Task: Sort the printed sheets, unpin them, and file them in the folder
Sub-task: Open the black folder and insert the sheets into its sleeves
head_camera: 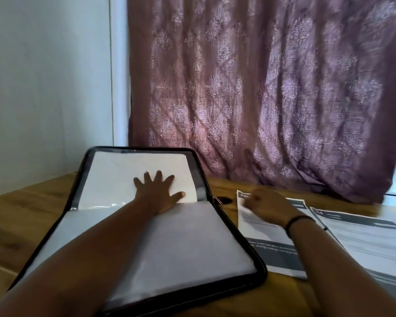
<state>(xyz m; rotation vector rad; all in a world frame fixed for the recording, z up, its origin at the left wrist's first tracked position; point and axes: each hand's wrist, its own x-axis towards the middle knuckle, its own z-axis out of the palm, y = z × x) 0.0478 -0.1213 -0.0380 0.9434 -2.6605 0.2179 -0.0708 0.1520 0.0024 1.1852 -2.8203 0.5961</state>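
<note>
A black zip folder (240, 239) lies open on the wooden table, its far half propped up. My left hand (157, 193) presses flat with spread fingers on a white sheet (124, 172) in the far half. To the right lie printed sheets with dark header bands: one sheet (258, 227) beside the folder and another sheet (364, 239) further right. My right hand (263, 204) is blurred over the top of the nearer printed sheet; whether it holds the paper I cannot tell. A small metal clip (217, 199) lies by the folder's right edge.
A purple patterned curtain (272, 94) hangs behind the table, its hem reaching the tabletop. A white wall (48, 88) stands at the left. Bare wooden tabletop (16, 213) shows left of the folder.
</note>
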